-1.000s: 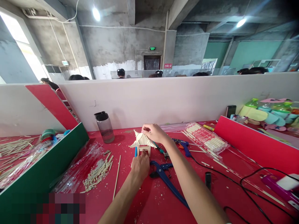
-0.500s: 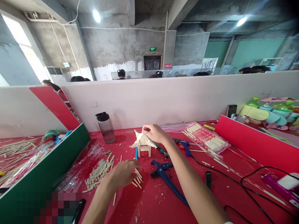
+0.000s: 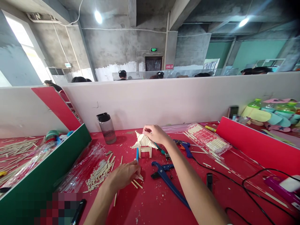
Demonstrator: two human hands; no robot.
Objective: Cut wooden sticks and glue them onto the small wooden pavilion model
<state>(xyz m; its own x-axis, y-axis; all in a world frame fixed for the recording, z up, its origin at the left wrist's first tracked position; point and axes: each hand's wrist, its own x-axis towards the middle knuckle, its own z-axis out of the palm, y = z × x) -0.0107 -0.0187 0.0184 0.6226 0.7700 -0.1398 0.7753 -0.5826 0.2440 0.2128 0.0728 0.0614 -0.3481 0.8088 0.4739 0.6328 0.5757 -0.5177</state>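
A small pavilion model (image 3: 145,151) made of pale wooden sticks stands upright on the red table. My right hand (image 3: 155,133) is closed on the top of its ribbed roof, with the fingertips partly hidden behind it. In front and to the left, my left hand (image 3: 128,175) points down with its fingers pressed together over a few short wooden sticks (image 3: 137,183). Whatever is between those fingertips is hidden. A blue pen-like rod (image 3: 137,153) lies between that hand and the model. A blue-handled cutter (image 3: 167,181) rests under my right forearm.
Cut sticks (image 3: 99,173) are heaped at left beside clear plastic wrap (image 3: 82,168). A water bottle (image 3: 107,128) stands behind them. To the right are a blue glue gun (image 3: 186,148) with its black cord, and packaged sticks (image 3: 208,140). Green (image 3: 47,162) and red (image 3: 257,147) dividers flank the table.
My left hand has lowered slightly onto the short sticks, and its fingers have drawn together. My right hand and the pavilion model stay in place.
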